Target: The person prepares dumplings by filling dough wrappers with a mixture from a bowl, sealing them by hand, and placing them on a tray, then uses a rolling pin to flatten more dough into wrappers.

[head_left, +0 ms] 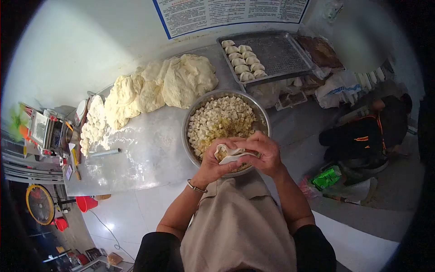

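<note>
Between my two hands is a partly folded dumpling, its wrapper pinched along the right side and gaping on the left, where filling shows. My left hand cups it from the left with the thumb beneath. The fingers and thumb of my right hand pinch its right edge. Both hands are over the near rim of a large metal bowl, which holds diced pale filling with a yellowish-brown patch near the middle.
Large slabs of dough lie on the metal table, with small dough pieces and a rolling pin to the left. Behind the bowl, a tray carries rows of finished dumplings. A dark-clothed person is at the right.
</note>
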Demonstrator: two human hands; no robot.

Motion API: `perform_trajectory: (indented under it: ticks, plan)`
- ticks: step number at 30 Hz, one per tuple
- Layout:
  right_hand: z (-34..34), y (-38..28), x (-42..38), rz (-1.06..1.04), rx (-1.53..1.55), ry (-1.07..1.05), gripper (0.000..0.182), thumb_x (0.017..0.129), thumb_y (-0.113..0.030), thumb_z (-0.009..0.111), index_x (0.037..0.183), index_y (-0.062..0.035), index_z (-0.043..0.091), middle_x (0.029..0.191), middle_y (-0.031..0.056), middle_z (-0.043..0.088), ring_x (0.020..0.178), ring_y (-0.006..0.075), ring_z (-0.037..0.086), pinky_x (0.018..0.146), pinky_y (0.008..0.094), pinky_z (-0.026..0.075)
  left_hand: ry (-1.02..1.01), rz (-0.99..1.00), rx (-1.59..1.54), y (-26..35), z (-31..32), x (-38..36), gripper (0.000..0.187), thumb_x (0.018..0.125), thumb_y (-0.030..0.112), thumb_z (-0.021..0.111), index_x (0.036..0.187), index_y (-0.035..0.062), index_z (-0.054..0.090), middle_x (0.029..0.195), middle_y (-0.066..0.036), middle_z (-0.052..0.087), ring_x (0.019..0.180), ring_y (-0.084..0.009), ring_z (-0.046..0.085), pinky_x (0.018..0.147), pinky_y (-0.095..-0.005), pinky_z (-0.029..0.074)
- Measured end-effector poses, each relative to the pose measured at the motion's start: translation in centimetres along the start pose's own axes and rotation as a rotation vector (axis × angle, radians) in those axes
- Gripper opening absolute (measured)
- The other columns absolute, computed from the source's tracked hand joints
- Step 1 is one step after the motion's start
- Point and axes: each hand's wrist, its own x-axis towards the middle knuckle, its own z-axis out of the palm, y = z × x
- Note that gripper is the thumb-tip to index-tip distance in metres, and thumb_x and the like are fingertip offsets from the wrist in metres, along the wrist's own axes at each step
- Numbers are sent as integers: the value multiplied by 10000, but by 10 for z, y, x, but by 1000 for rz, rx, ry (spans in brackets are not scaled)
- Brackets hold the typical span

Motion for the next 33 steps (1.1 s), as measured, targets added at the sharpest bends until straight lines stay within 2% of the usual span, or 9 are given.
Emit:
perform_trajectory:
  ticks: [5,12,15,17,20,26,27,30,33]
  plan:
    - [10,17,-11,-208,-183,147,263,749,-150,829,986,-73,748,813,33,636,697,191,628,610,321,506,25,78,293,0,-1,3,459,803,30,784,1197,91,555,1291,-143,617,1220,-225,563,1030,-368,441]
    - [-1,0,3,14,12,-92,267,830,-161,770,1080,-69,741,964,66,612,913,182,592,764,304,480,12,-115,646,33,9,3,795,765,112,814,1455,43,425,1354,-155,585,1271,-257,538,1087,-366,392]
    - [1,13,-5,52,224,-110,259,867,-180,742,1089,-46,735,1008,67,608,958,175,575,806,305,468,-88,-32,395,41,10,5,842,765,225,844,1465,36,415,1466,-161,479,1337,-268,474,1116,-406,356]
    - [16,33,-21,140,492,45,259,890,-224,727,1045,-17,739,1029,59,624,943,178,583,807,307,468,-158,35,329,37,5,7,833,798,280,811,1477,36,395,1473,-161,471,1352,-278,458,1128,-410,338]
    - [25,40,-29,168,444,48,211,879,-105,724,1076,-29,731,977,53,628,926,152,589,797,291,476,-120,23,376,23,4,3,768,849,334,753,1465,30,409,1445,-171,500,1332,-286,485,1112,-404,360]
    - [28,36,-40,286,430,110,136,903,-124,706,972,-8,726,936,44,650,900,161,612,803,301,492,-79,19,833,25,13,-3,522,952,286,615,1378,5,506,1327,-201,592,1198,-268,603,1003,-377,462]
    - [25,34,-41,318,385,71,188,901,-149,714,1032,-15,706,973,57,642,933,167,608,824,308,490,-54,23,865,23,15,-5,481,967,276,590,1357,1,528,1310,-206,601,1174,-263,619,984,-373,476]
    - [18,22,-35,307,347,51,400,896,-230,731,1224,-33,613,1097,103,611,1043,191,588,892,335,483,50,-109,663,21,14,-7,400,979,247,579,1281,-14,588,1339,-212,584,1219,-276,594,1023,-367,452]
    - [23,11,-27,175,444,115,620,909,-319,709,1402,-46,450,1247,158,553,1161,227,551,961,374,465,218,-139,116,2,8,-5,412,1002,301,528,1239,-23,619,1413,-177,534,1283,-277,539,1072,-374,408]
